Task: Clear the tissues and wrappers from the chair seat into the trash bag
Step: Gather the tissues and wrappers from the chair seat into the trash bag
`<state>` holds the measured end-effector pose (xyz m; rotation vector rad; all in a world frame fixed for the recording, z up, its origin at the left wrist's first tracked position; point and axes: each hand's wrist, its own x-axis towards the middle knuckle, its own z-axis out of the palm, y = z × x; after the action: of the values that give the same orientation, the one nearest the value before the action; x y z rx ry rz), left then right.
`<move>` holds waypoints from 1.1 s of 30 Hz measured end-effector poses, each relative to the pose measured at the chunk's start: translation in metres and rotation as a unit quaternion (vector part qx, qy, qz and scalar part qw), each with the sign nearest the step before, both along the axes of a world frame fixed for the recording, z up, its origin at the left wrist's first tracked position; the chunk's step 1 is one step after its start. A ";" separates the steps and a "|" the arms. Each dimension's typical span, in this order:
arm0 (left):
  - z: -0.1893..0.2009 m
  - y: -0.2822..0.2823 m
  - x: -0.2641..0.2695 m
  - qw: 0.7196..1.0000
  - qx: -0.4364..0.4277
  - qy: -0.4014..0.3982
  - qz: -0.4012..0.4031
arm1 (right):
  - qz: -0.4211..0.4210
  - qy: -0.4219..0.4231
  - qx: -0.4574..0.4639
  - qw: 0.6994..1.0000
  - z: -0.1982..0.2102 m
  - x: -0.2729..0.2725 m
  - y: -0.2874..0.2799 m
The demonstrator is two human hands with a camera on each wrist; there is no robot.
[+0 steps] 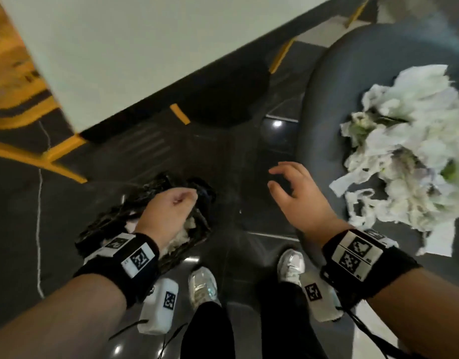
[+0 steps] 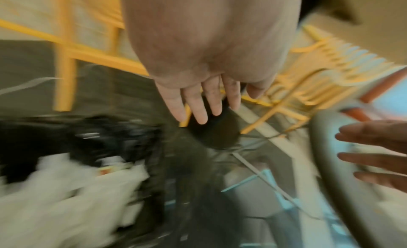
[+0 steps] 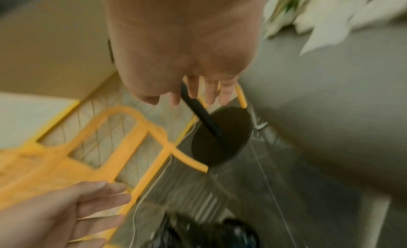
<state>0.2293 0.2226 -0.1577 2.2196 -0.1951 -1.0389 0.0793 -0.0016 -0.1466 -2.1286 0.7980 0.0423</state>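
Observation:
A heap of crumpled white tissues and wrappers point(image 1: 417, 141) lies on the round grey chair seat point(image 1: 326, 99) at the right. On the floor to the left stands the black trash bag point(image 1: 145, 203), its mouth gaping, with white tissues point(image 1: 181, 237) inside. My left hand point(image 1: 187, 200) hovers over the bag; in the left wrist view its fingers point(image 2: 202, 112) are straight and hold nothing. My right hand point(image 1: 277, 177) hangs between bag and seat with fingers spread and nothing in it. The wrist views are blurred.
A white table top point(image 1: 119, 47) on a black round base point(image 3: 220, 135) stands beyond the bag. Yellow chair frames point(image 3: 88, 147) lie to the left and behind it. My two shoes point(image 1: 202, 283) stand on the dark glossy floor just below the hands.

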 end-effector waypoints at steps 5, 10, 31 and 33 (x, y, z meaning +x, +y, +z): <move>0.041 -0.142 -0.030 0.990 -0.095 -0.023 -0.106 | -0.135 -0.060 -0.099 0.984 0.063 -0.070 -0.119; 0.073 -0.263 -0.065 0.971 -0.134 -0.061 -0.189 | -0.230 -0.021 -0.147 0.962 0.105 -0.136 -0.246; 0.034 -0.504 -0.104 0.901 0.079 -0.154 -0.399 | -0.202 0.089 0.009 0.975 0.020 -0.170 -0.363; 0.025 -0.513 -0.110 0.884 0.100 -0.147 -0.432 | -0.169 0.095 -0.016 0.981 0.009 -0.166 -0.362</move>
<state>0.1191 -0.2908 -0.1329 2.5067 -1.3670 -1.1689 -0.0868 -0.3634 -0.1379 -2.0126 1.2718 0.0548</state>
